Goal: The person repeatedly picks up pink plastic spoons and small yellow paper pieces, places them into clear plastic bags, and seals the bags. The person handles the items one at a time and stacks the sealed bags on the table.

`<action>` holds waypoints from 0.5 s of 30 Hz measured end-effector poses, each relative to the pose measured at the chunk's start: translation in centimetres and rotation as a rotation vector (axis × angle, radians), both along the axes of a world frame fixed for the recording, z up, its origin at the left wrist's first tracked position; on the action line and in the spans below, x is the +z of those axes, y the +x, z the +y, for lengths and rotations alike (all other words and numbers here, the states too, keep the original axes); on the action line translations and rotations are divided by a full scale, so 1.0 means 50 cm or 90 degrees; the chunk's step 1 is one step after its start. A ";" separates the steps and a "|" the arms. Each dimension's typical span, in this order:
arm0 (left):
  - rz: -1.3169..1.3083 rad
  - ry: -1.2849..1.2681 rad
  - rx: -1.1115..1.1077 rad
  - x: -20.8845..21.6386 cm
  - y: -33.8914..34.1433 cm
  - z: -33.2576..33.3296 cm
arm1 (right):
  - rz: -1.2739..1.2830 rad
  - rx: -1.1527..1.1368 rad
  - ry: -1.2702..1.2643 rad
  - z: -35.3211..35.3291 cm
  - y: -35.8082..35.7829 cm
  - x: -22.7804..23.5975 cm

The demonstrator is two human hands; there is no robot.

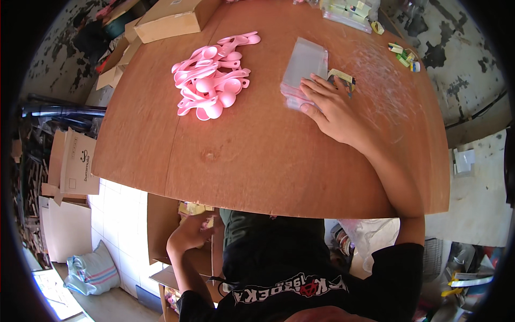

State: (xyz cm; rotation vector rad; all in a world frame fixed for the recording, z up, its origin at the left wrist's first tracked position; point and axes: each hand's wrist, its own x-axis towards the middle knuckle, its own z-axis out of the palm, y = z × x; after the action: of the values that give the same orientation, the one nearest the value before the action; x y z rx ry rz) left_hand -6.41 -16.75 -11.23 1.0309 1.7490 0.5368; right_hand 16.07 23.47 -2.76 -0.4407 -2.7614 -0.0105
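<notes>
A stack of clear plastic bags [304,60] lies on the brown wooden table [241,161], right of its middle. My right hand [333,110] rests over the near right corner of the stack, fingers stretched out and palm down. Beside these fingers is a small dark and yellow printed piece [343,79], partly covered by the hand. To the left sits a loose pile of pink plastic scoop spoons [209,78]. Below the table's near edge, my left hand [194,232] is at an open cardboard box [161,225]; its fingers are smeared by motion. Pink and yellow packets show inside that box.
A closed cardboard box [174,24] stands at the table's far left. More plastic packs [348,16] lie at the far right, near small green and yellow pieces [403,56]. Thin plastic scraps cover the right side. A white sack [94,271] stands on the floor at left.
</notes>
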 end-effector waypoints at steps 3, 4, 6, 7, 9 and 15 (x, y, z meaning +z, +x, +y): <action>-0.089 0.126 -0.117 0.085 0.038 0.041 | 0.062 -0.005 -0.005 -0.003 -0.006 -0.002; -0.121 0.206 -0.214 0.122 0.046 0.059 | 0.051 -0.018 -0.013 -0.006 -0.006 -0.005; -0.113 0.308 -0.285 0.188 0.070 0.099 | 0.043 -0.033 -0.020 -0.005 -0.005 -0.011; -0.108 0.409 -0.357 0.213 0.081 0.120 | 0.060 -0.039 -0.005 -0.003 -0.004 -0.020; -0.116 0.496 -0.417 0.252 0.092 0.173 | 0.081 -0.048 0.010 -0.002 -0.001 -0.031; 0.163 0.570 -0.410 0.339 0.087 0.333 | 0.202 -0.055 0.028 -0.013 -0.003 -0.023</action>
State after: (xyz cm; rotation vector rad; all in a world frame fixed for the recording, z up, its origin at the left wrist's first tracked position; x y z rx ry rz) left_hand -2.08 -0.12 5.73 2.2629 1.2334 0.8028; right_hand 15.94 22.81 -3.89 -0.5014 -2.4249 -0.0202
